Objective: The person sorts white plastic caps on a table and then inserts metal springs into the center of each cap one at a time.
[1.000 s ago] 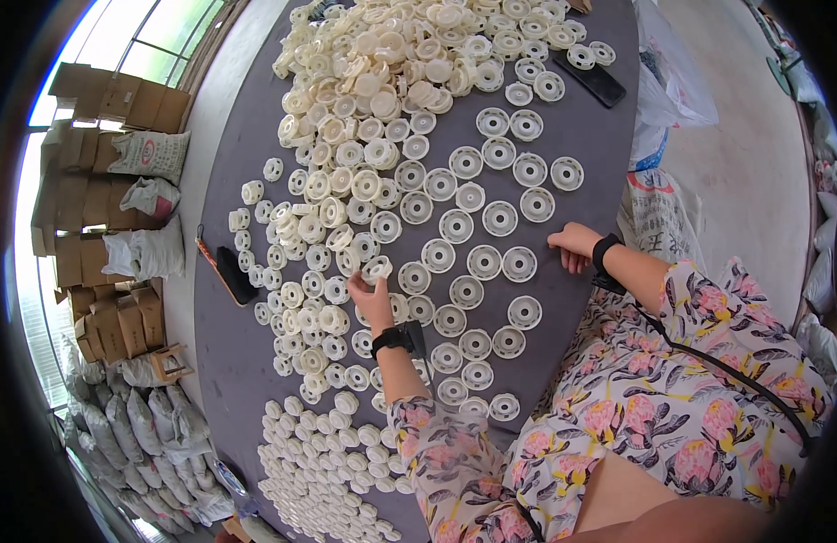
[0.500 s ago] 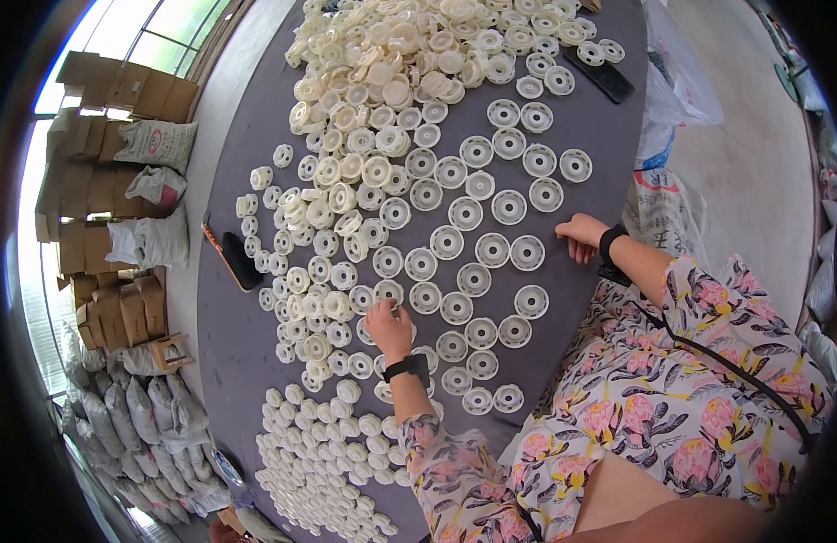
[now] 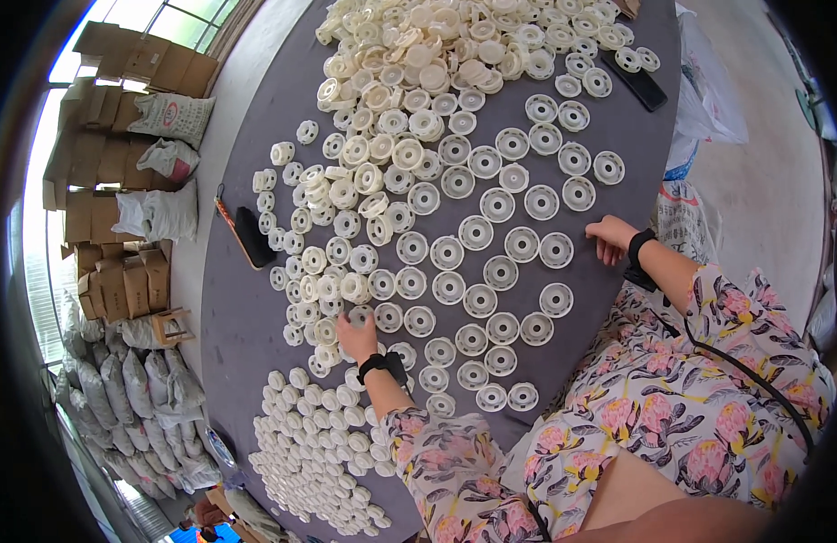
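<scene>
My left hand (image 3: pixel 356 338) reaches over the table, its thumb and fingers closed around a white plastic ring (image 3: pixel 360 316) among other round parts. Several ring parts with a hole in the middle (image 3: pixel 479 300) lie flat and spread out between my two hands. At the table's right edge is my right hand (image 3: pixel 608 240), fingers loosely bent and a little apart, with nothing visible in them. The nearest part to it is a white ring (image 3: pixel 556 251) on its left.
A large heap of cream plastic parts (image 3: pixel 418 54) covers the far table (image 3: pixel 256 317). Small white caps (image 3: pixel 319 443) crowd the near left. A brush (image 3: pixel 248 237) lies by the left edge, a black phone (image 3: pixel 636 83) far right. Cartons (image 3: pixel 133 54) and sacks (image 3: pixel 133 407) stand left.
My left hand has moved left and nearer over the ring parts, and now grips one there. My right hand stays at the table edge. The whole view has shifted slightly.
</scene>
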A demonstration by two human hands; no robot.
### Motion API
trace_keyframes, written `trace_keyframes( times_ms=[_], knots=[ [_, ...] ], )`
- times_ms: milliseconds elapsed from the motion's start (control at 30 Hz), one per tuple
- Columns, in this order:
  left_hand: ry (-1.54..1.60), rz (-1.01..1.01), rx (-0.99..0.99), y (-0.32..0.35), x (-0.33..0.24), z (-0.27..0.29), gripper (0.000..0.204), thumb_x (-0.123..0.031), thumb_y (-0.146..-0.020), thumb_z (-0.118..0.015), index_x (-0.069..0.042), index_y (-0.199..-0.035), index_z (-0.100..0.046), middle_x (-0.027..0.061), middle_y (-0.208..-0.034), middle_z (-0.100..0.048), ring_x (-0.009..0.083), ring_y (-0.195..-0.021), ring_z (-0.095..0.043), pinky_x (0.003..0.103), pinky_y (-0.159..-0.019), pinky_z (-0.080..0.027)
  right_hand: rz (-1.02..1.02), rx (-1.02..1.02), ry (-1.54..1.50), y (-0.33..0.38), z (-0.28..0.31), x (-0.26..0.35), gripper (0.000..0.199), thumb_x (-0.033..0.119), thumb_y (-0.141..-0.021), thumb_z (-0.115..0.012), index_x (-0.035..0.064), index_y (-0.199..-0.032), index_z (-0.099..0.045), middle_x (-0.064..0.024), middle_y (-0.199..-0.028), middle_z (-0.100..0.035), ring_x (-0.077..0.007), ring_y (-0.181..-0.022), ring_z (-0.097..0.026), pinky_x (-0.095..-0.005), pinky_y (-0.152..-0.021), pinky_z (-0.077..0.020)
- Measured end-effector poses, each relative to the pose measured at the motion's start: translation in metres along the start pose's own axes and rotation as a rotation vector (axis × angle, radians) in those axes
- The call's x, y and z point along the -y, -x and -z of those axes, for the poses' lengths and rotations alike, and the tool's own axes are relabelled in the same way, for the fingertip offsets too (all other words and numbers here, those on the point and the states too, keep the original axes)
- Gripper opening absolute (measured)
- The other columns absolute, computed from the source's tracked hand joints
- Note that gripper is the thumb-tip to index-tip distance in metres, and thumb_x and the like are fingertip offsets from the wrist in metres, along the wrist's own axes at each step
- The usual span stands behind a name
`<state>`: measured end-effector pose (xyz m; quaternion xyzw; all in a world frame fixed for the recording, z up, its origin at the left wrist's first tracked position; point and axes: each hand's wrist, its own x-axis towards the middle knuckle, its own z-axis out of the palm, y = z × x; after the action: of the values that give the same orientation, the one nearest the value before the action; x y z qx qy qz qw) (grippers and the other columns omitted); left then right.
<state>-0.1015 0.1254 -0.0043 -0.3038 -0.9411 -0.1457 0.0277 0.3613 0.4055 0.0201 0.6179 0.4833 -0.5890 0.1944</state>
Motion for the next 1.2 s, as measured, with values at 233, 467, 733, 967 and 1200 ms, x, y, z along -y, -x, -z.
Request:
trace_keyframes(
  times_ms=[233,467,733,967,1200],
  knots=[
    [0.323,0.206,0.377,-0.005,0.026,0.014,0.051,-0.036,-0.067,-0.071,0.001,-0.101,-0.060,0.0184,-0.100,-0.055,0.0302,-0.092,-0.054,0.035,-0.083,-0.043,-0.010,-0.010,0.010,-0.001,-0.010,0.002,0.047,0.038,-0.073,-0.048,-0.0045,-0.058,-0.061,-0.0163,-0.053,-0.059,-0.0248,-0.042,-0.058,-0.0303,-0.037,-0.0413],
    [-0.308,-0.015,-0.267,-0.007,0.087,0.017,0.028,-0.014,-0.072,-0.064,-0.004,-0.098,-0.058,0.0176,-0.094,-0.054,0.0348,-0.092,-0.053,0.043,-0.081,-0.042,-0.028,-0.008,0.000,-0.004,-0.029,0.011,0.045,0.037,-0.071,-0.050,-0.0048,-0.059,-0.061,-0.0181,-0.054,-0.059,-0.0257,-0.040,-0.056,-0.0314,-0.036,-0.0398],
    [0.027,-0.064,-0.132,0.020,0.062,0.029,0.014,-0.005,-0.074,-0.058,-0.001,-0.087,-0.056,0.0141,-0.089,-0.055,0.0318,-0.086,-0.053,0.041,-0.075,-0.042,-0.033,-0.029,-0.015,-0.004,-0.033,-0.005,0.045,0.037,-0.071,-0.050,-0.0044,-0.059,-0.061,-0.0175,-0.054,-0.059,-0.0260,-0.041,-0.056,-0.0314,-0.035,-0.0402],
    [0.244,-0.131,-0.119,0.033,0.037,0.027,0.028,-0.014,-0.074,-0.065,0.001,-0.096,-0.054,0.0162,-0.092,-0.055,0.0310,-0.083,-0.053,0.039,-0.074,-0.043,-0.044,-0.030,-0.005,0.001,-0.040,-0.009,0.043,0.037,-0.071,-0.050,-0.0030,-0.059,-0.061,-0.0162,-0.054,-0.059,-0.0254,-0.042,-0.056,-0.0315,-0.035,-0.0392],
    [0.063,0.242,0.063,0.048,0.021,0.012,0.063,-0.035,-0.066,-0.074,0.007,-0.106,-0.049,0.0237,-0.104,-0.055,0.0346,-0.098,-0.054,0.038,-0.083,-0.043,-0.031,-0.033,0.012,0.004,-0.036,-0.010,0.042,0.037,-0.071,-0.050,-0.0016,-0.059,-0.060,-0.0155,-0.053,-0.059,-0.0244,-0.042,-0.056,-0.0306,-0.035,-0.0384]
  ],
)
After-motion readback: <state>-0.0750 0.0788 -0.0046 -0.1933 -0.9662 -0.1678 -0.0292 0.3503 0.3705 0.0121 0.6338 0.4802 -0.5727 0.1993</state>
